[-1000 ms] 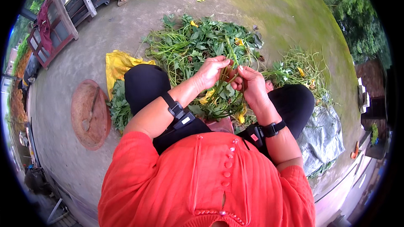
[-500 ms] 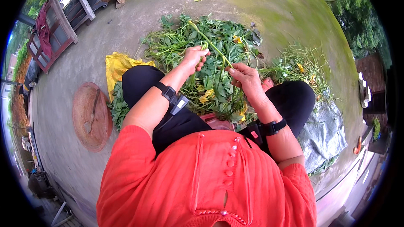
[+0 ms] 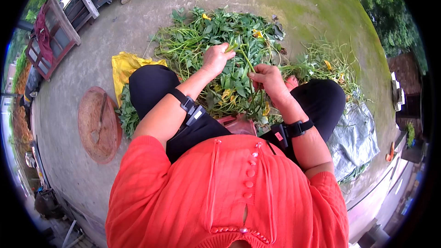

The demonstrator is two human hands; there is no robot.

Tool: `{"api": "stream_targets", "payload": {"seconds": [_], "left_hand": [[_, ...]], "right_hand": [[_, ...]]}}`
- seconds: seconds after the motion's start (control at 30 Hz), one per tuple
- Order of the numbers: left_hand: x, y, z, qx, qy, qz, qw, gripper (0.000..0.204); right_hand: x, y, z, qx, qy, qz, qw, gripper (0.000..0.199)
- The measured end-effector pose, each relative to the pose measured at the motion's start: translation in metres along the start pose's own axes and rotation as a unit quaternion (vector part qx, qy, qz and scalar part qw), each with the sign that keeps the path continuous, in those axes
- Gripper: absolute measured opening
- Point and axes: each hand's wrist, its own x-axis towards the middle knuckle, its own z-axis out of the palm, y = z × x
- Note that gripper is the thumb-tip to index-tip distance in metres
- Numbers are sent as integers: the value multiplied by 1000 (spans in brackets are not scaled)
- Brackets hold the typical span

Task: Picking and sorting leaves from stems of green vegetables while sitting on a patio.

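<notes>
My left hand (image 3: 218, 59) is closed around a small bunch of green stems (image 3: 233, 47), whose ends stick out past the thumb. In my right hand (image 3: 270, 81), thumb and fingers pinch a green leafy stalk (image 3: 247, 59); its upper part leans toward my left hand, and its lower part hangs down below the fingers. Both hands are over a large heap of cut greens (image 3: 220, 30), with long stems, dark green leaves and some yellow leaves. Whether the stalk's tip touches the bunch, I cannot tell.
A round reddish basin (image 3: 87, 133) with a long-handled tool (image 3: 101, 115) in it stands at left. Near my left knee lies a yellow sack (image 3: 120, 71) by more leaves. At right are a looser pile of stems (image 3: 344, 71) and a silvery sheet (image 3: 353, 138). A wooden-framed window panel (image 3: 57, 36) leans far left.
My left hand has moved slightly up and right. The long stalk that stretched up beyond my left hand has gone from between the hands; a shorter upright piece shows above my right hand.
</notes>
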Motion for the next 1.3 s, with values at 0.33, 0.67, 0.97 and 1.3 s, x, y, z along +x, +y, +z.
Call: {"api": "stream_targets", "payload": {"seconds": [0.33, 0.67, 0.97, 1.3], "left_hand": [[-35, 52, 4, -406, -289, -268, 825, 15], [-24, 25, 6, -497, -189, -273, 802, 11], [4, -9, -12, -298, 66, -308, 901, 20], [-31, 31, 20, -448, -170, -204, 854, 18]], "right_hand": [[6, 4, -8, 128, 67, 17, 989, 18], [6, 13, 3, -9, -20, 64, 998, 22], [2, 7, 5, -24, -68, 27, 997, 12], [11, 7, -2, -27, 9, 44, 999, 11]]}}
